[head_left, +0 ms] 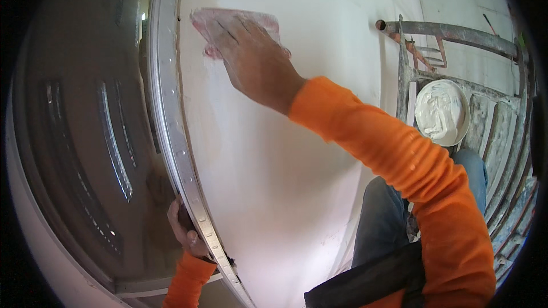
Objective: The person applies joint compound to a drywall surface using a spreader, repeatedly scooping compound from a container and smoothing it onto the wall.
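Holding a dusty pink pad (269,25) on the wall (268,177), right of the rail (177,137) and pointing longways away from it, is the right hand (257,63). The left hand (184,228) curls by the rail, grip unclear.

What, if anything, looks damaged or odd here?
A dark, ragged spot low beside the metal strip interrupts the pale wall, perhaps a gap or chip. The platform slats are also streaked whitish.

The right sleeve (414,162), bright orange and deeply creased, ends in a smoother cuff (311,102) at the bare right hand (251,60); the left sleeve (189,279), also orange, meets the bare left hand (185,231). Blue trousers (379,217) show beside a wide black band (365,276).
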`<action>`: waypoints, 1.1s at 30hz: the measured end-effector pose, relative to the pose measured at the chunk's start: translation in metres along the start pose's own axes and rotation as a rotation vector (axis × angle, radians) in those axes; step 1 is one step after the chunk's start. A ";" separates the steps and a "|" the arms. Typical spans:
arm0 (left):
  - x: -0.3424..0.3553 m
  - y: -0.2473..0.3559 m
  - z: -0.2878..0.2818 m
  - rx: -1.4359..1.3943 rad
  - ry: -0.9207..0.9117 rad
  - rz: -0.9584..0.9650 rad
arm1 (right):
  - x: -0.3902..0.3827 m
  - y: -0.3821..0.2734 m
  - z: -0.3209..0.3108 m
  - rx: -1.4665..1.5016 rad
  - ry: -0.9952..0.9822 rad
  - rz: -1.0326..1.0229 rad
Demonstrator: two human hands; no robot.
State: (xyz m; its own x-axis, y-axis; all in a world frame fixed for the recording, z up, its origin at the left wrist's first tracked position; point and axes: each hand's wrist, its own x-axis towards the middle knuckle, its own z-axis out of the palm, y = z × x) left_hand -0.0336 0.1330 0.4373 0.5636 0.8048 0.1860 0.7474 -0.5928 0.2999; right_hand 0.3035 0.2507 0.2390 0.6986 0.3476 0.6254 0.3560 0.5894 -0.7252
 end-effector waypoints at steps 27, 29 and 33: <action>-0.012 -0.015 -0.004 -0.023 0.007 0.040 | 0.104 0.084 0.015 -0.372 -0.285 0.080; -0.016 -0.013 -0.008 -0.030 0.024 0.031 | 0.071 0.056 0.027 0.023 0.105 -0.104; -0.023 -0.022 -0.022 0.058 -0.020 -0.021 | -0.002 -0.005 0.024 -0.132 -0.140 -0.142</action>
State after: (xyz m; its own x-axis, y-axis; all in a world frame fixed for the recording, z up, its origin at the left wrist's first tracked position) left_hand -0.0705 0.1284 0.4470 0.5538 0.8169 0.1610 0.7783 -0.5766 0.2486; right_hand 0.2851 0.2648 0.2483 0.5459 0.3710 0.7513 0.5293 0.5424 -0.6524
